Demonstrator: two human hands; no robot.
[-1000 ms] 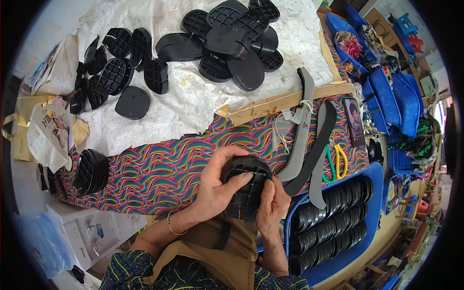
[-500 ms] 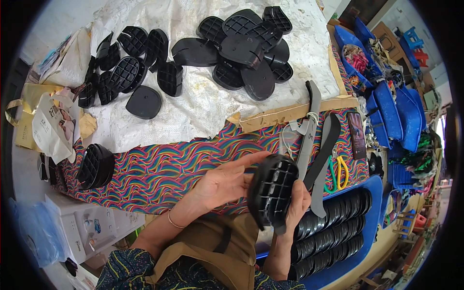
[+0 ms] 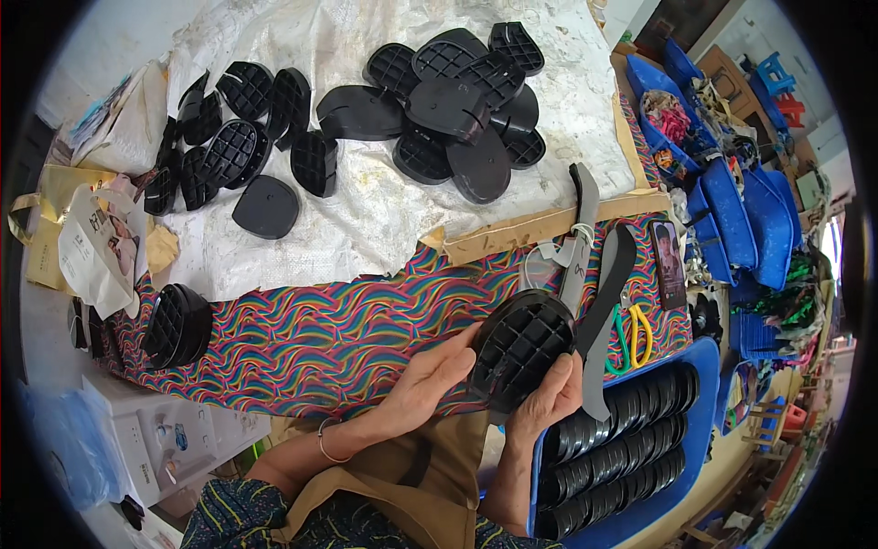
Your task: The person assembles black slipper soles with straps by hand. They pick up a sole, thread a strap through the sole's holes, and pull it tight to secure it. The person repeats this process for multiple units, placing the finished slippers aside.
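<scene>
Up and left of the blue tub (image 3: 702, 403), the black gridded sole piece (image 3: 523, 349) is being clasped by left hand (image 3: 425, 380) and right hand (image 3: 547, 395), fingers curled, likely stiff, light, slickish, best gripped along its rim.

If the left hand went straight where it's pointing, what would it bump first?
Probably the black gridded piece, which the right hand holds just ahead of the left hand; they may even be touching, though depth is unclear.
</scene>
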